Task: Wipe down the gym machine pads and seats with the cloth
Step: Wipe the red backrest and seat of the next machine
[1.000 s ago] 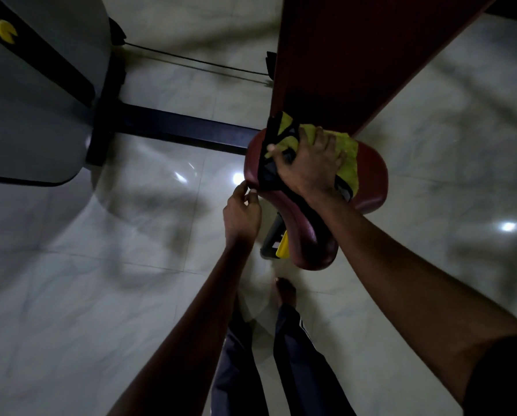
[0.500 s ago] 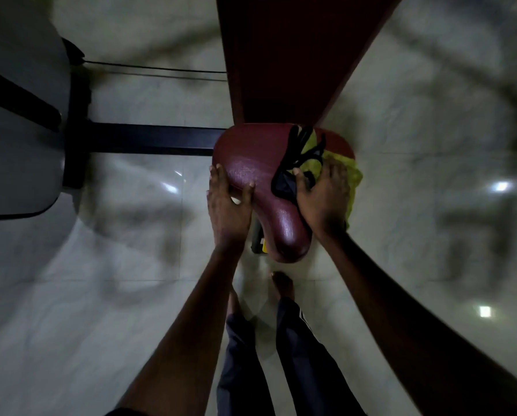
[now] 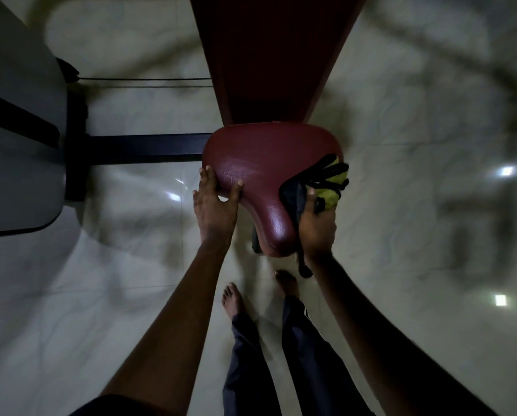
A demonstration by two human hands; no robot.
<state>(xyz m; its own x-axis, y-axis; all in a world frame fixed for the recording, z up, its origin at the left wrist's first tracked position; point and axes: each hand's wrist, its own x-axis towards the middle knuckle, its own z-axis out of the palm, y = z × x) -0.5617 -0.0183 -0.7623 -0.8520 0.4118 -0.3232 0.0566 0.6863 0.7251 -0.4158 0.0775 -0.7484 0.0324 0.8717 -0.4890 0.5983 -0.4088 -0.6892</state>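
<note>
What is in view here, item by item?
seat: 1, dark red, centre
back pad: 1, dark red, top centre, beyond the seat
cloth: 1, yellow and black, at the seat's right edge
bar: 1, black, runs left from the seat
cables: 2, thin black, left of the back pad
panel: 1, grey with a black stripe, left edge
floor: pale glossy tiles with light reflections, all round
feet: 2, bare, below the seat
trousers: 1 pair, dark blue, bottom centre
left hand: 1, holds the seat's left edge, thumb on top
right hand: 1, grips the cloth against the seat's right side
</note>
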